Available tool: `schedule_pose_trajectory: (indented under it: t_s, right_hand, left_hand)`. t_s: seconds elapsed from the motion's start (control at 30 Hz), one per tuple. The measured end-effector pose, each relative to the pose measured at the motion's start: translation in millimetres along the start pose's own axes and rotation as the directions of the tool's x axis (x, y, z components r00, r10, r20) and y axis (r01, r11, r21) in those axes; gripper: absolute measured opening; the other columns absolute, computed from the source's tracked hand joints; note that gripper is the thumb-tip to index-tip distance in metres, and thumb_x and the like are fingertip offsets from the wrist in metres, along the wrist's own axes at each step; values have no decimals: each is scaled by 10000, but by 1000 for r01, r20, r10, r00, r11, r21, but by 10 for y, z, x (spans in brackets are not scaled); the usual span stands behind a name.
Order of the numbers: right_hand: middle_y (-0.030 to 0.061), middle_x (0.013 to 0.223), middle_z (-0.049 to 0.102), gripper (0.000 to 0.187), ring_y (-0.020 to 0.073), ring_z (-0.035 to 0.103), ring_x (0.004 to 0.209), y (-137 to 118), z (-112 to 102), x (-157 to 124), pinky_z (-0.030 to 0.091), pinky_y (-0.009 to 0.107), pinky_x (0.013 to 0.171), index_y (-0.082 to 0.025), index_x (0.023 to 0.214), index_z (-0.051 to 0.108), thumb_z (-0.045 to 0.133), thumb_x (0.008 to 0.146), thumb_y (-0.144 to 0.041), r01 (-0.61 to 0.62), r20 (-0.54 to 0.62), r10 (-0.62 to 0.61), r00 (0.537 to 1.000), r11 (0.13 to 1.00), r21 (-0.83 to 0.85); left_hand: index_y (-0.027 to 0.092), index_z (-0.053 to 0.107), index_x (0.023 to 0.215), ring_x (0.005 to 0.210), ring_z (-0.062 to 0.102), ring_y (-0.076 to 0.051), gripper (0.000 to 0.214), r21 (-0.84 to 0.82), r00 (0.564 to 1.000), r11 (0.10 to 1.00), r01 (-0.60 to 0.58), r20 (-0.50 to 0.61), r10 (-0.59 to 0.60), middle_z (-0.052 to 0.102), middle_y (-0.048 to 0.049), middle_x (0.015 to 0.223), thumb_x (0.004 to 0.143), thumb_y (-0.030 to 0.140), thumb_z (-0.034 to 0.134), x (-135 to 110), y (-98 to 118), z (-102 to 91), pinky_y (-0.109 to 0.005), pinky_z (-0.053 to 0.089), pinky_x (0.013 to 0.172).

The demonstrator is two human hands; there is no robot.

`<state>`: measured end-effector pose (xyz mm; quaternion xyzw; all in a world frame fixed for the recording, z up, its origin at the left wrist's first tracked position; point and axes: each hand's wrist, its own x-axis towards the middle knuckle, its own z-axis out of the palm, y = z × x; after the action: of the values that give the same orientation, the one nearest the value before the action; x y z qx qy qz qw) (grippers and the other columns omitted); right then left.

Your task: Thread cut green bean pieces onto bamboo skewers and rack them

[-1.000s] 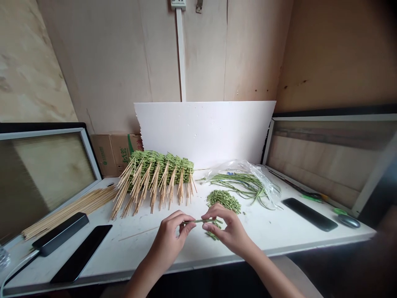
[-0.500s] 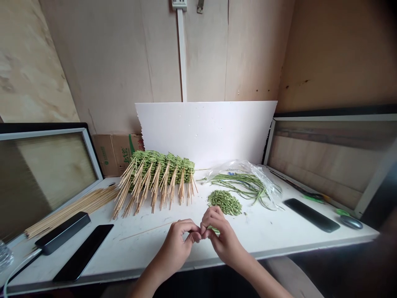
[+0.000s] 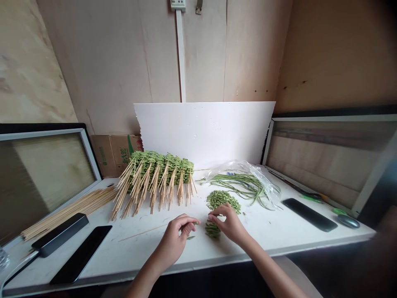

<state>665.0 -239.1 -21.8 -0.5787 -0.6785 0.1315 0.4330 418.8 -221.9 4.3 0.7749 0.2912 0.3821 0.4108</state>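
My left hand (image 3: 177,237) hovers low over the white table (image 3: 136,248), fingers curled in a pinch around a short green bean piece. My right hand (image 3: 227,224) rests fingers-down on a small heap of cut bean pieces (image 3: 212,229) near the front edge, fingertips pinched at the heap. Just behind lies a larger pile of cut bean pieces (image 3: 223,200). A single bare skewer (image 3: 144,232) lies on the table left of my left hand. What my right fingers hold is hidden.
Stacked bean skewers (image 3: 156,176) lie at the back centre, loose bamboo skewers (image 3: 70,211) at left. A plastic bag of long beans (image 3: 245,184) sits at right. Black phone (image 3: 81,253), black box (image 3: 58,234), black remote (image 3: 309,214), mouse (image 3: 349,221), white foam board (image 3: 204,132).
The hands, joined over a bean piece half a second ago, have parted. My right hand moved out to the small heap; my left hand stayed near the front with a short piece.
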Motion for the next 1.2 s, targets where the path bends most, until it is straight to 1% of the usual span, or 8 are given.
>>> schedule_pose_trajectory:
  t_s: [0.2, 0.33, 0.47, 0.57, 0.77, 0.9, 1.03, 1.2]
  right_hand:
    - [90, 807, 715, 403, 293, 569, 921, 71, 66, -36, 443, 417, 834, -222, 834, 785, 538, 1003, -491, 77, 84, -66, 994, 988, -133]
    - [93, 840, 717, 500, 276, 583, 942, -74, 37, -49, 459, 419, 873, -203, 852, 753, 398, 1059, -488, 121, 70, -120, 990, 993, 2]
    - [73, 933, 729, 348, 232, 627, 895, -345, 24, -110, 490, 344, 780, -228, 1042, 760, 579, 986, -520, 112, 116, -141, 983, 967, 230]
    - [55, 873, 728, 274, 214, 622, 833, -483, 46, -146, 481, 315, 716, -249, 1014, 777, 694, 923, -494, 143, 110, -179, 978, 951, 273]
    - [67, 903, 734, 254, 222, 623, 855, -430, -5, -98, 488, 336, 735, -236, 941, 763, 640, 967, -456, 144, -27, -142, 990, 949, 282]
    - [60, 913, 731, 196, 222, 619, 866, -443, -57, -102, 483, 343, 758, -244, 956, 759, 684, 945, -425, 184, 5, -192, 981, 948, 259]
    - [41, 846, 716, 127, 223, 592, 873, -551, -54, -141, 458, 352, 791, -251, 926, 750, 729, 921, -376, 256, 36, -270, 962, 941, 223]
    - [40, 812, 671, 151, 229, 540, 870, -596, 1, -165, 431, 360, 794, -236, 871, 693, 600, 990, -251, 252, 33, -263, 964, 949, 189]
  left_hand:
    - [197, 746, 1114, 937, 665, -208, 278, -28, 1000, 999, 26, -16, -26, 693, -86, 1050, 1004, 393, 582, 12, -98, 39, -318, 543, 806]
    - [214, 641, 1248, 902, 662, -198, 310, -65, 994, 995, 80, -73, -84, 677, -50, 979, 957, 322, 647, 16, -173, 75, -344, 548, 838]
    - [224, 600, 1264, 869, 671, -193, 361, -74, 995, 995, 63, -67, -68, 691, -26, 919, 924, 297, 695, 1, -171, 130, -347, 542, 844]
    - [223, 609, 1254, 877, 684, -199, 357, -71, 998, 996, 56, -39, -59, 711, -32, 924, 920, 303, 705, -5, -146, 141, -336, 544, 832]
    - [214, 739, 1006, 840, 659, -206, 139, 145, 998, 989, 7, -68, 3, 727, -58, 939, 957, 313, 655, 17, -94, 38, -324, 517, 784]
    - [203, 737, 932, 815, 652, -206, 132, 239, 988, 968, -70, -119, 101, 713, -63, 904, 968, 275, 632, 11, -59, 21, -309, 505, 751]
    - [207, 726, 937, 854, 671, -205, 89, 263, 976, 955, -136, -129, 174, 709, -57, 925, 950, 197, 638, -15, -25, 64, -296, 513, 771]
    - [203, 730, 943, 860, 668, -207, 119, 193, 983, 970, -148, -82, 166, 706, -66, 927, 971, 223, 616, -42, 45, 114, -295, 506, 785]
